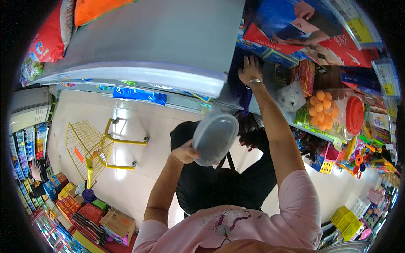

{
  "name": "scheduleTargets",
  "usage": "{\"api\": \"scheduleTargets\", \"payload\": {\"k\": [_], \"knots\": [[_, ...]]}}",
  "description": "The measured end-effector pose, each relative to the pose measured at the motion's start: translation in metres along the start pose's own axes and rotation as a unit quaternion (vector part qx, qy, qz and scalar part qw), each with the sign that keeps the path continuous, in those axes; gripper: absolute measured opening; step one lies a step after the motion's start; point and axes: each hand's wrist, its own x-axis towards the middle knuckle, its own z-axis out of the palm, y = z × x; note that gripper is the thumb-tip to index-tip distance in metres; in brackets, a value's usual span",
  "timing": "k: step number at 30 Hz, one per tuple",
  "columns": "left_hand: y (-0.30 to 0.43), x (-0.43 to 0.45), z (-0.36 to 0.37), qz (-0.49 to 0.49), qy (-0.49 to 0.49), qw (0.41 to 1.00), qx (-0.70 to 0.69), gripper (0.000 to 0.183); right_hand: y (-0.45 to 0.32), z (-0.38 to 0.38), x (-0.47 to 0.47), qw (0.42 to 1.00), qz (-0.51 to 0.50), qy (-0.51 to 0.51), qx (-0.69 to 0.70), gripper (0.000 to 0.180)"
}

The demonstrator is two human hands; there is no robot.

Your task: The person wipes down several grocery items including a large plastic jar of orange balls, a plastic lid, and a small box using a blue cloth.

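Note:
My left hand (186, 152) grips the rim of an oval, cloudy plastic container (215, 139) above my lap, tilted on its side. My right hand (251, 70), with a metal bracelet at the wrist, reaches onto the shelf at the corner of the grey shelf board. Palm down, its fingers lie stretched and slightly apart over dark material. A dark purple cloth (246, 100) hangs beneath the wrist over the shelf edge; whether the fingers grip it is hidden. Blue boxes (280, 57) stand just beyond that hand.
A grey shelf board (158, 34) juts out at upper left. Right of my forearm are a clear bag (290, 96) and a red-lidded jar (353, 115) of orange balls. A yellow wire shopping cart (90, 148) stands on the tiled floor, near a cardboard box (117, 221).

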Motion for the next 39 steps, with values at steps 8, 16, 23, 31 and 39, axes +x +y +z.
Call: {"api": "scheduleTargets", "payload": {"k": [8,16,23,31,39], "knots": [[0.015,0.011,0.020,-0.017,-0.037,0.999,-0.018,0.090,-0.036,-0.003,0.023,0.996,-0.076,-0.047,-0.002,0.064],[0.011,0.015,0.026,-0.011,-0.006,1.000,0.013,0.090,-0.014,0.012,-0.091,0.966,-0.254,-0.016,0.046,0.047],[0.006,0.025,0.043,0.011,0.012,0.997,0.079,0.091,0.044,0.001,-0.195,0.966,-0.160,0.083,0.187,0.039],[-0.007,0.049,0.065,-0.007,-0.036,0.999,0.014,0.079,0.093,-0.019,-0.283,0.699,0.190,0.062,0.686,0.036],[-0.019,0.083,0.071,-0.033,0.014,0.999,-0.013,0.071,0.135,-0.038,-0.371,0.649,0.233,0.079,0.720,0.043]]}}
